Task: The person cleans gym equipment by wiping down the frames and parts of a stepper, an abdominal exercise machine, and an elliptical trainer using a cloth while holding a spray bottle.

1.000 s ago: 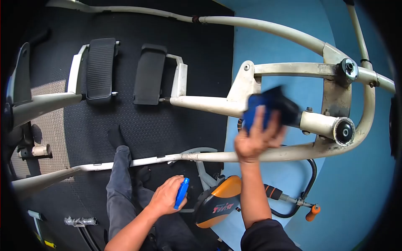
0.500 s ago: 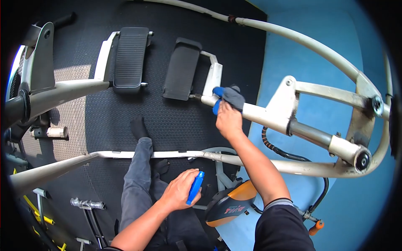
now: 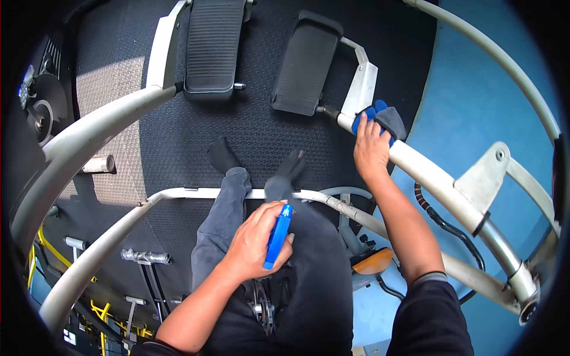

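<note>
My right hand [image 3: 372,155] is closed on a blue and grey cloth [image 3: 392,123], pressing it round the white metal arm [image 3: 430,172] of an exercise machine. It sits just below the bracket of the right black foot pedal [image 3: 307,68]. Close to my body, my left hand [image 3: 249,246] grips a blue spray bottle [image 3: 277,238], seen from above with mainly its narrow top showing. My fingers and palm hide the rest of the bottle. A second ribbed black pedal [image 3: 214,53] lies farther left, away from both hands.
A white crossbar [image 3: 205,193] runs low in front of me, with my feet beyond it on textured black flooring [image 3: 178,139]. Thick white tubes [image 3: 95,130] curve along the left. Blue floor [image 3: 469,89] and a black hose-like bar [image 3: 448,222] lie to the right.
The view has shifted, so the machine appears lower and more to the right around my right hand. My right foot has moved forward past the crossbar. Both hands keep their holds.
</note>
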{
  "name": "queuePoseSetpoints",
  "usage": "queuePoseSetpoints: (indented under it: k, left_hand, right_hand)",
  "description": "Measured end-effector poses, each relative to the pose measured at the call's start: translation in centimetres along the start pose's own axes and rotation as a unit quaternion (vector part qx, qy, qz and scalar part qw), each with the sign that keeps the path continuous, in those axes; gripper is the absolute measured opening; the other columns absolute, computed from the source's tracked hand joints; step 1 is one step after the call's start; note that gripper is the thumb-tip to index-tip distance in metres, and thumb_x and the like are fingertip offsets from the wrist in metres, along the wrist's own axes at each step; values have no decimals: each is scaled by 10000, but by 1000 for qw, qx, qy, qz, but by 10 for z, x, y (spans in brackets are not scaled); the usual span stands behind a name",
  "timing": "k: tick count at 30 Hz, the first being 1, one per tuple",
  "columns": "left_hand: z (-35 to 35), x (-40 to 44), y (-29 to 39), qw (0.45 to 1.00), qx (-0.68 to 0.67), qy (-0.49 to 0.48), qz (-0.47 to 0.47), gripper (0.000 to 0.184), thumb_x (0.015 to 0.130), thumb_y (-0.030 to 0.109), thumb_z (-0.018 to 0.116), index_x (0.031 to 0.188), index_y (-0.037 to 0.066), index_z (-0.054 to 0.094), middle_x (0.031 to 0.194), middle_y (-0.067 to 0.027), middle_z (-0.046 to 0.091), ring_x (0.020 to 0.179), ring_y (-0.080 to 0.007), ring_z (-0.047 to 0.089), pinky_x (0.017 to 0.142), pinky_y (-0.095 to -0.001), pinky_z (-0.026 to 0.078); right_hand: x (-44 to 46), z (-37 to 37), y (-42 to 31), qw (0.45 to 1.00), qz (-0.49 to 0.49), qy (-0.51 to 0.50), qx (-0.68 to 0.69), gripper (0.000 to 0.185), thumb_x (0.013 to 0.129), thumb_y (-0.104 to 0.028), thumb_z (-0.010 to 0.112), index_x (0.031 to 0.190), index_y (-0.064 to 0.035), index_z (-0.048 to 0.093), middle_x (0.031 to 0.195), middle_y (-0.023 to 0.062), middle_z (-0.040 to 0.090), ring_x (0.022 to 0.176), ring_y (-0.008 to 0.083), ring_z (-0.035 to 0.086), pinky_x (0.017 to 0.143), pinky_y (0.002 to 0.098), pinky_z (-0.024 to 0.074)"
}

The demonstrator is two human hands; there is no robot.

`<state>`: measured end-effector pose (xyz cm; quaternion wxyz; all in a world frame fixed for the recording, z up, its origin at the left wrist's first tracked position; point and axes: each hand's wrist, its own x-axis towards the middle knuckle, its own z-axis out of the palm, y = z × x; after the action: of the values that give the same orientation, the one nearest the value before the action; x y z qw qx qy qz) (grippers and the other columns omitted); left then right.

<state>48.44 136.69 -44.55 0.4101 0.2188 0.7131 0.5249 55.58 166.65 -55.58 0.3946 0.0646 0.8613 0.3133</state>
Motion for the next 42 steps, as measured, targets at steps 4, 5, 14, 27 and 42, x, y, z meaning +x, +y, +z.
queuePoseSetpoints:
  k: [4,5,14,27,42]
  left_hand:
    - [-5,13,-20,999,-2,42,-27,537,726,20,690,1225,-17,497,1160,-188,613,1022,-318,648,854,-377,530]
    - [-5,15,-23,998,-6,47,-34,537,726,20,690,1225,-17,497,1160,-188,613,1022,-318,648,854,-377,530]
    - [26,52,-34,990,-61,102,-79,541,730,13,681,1235,-18,491,1149,-192,609,1091,-353,617,909,-413,504]
    - [20,69,-15,988,-68,102,-89,517,716,38,702,1194,15,506,1184,-209,591,1076,-393,608,920,-436,502]
    - [29,84,-18,992,-42,95,-77,536,709,11,674,1214,-20,498,1126,-180,615,1034,-353,633,894,-402,509]
  right_hand:
    - [54,13,-28,996,35,23,75,449,866,-207,544,1277,-30,576,1109,131,616,1070,281,540,857,421,404]
    - [65,-6,-22,985,43,-49,159,408,841,-195,582,1218,-41,610,1111,139,618,1089,291,547,864,421,418]
    - [168,14,-10,944,193,71,259,522,850,-189,572,1354,-54,545,1467,329,329,1272,467,421,1053,479,373]
    - [146,11,-17,900,235,28,365,369,858,-157,550,1215,-140,641,1510,355,197,1186,505,474,998,521,407]
    - [219,-7,22,926,233,-24,296,377,870,-208,556,1192,-42,659,1510,248,328,1309,416,421,1060,491,366]
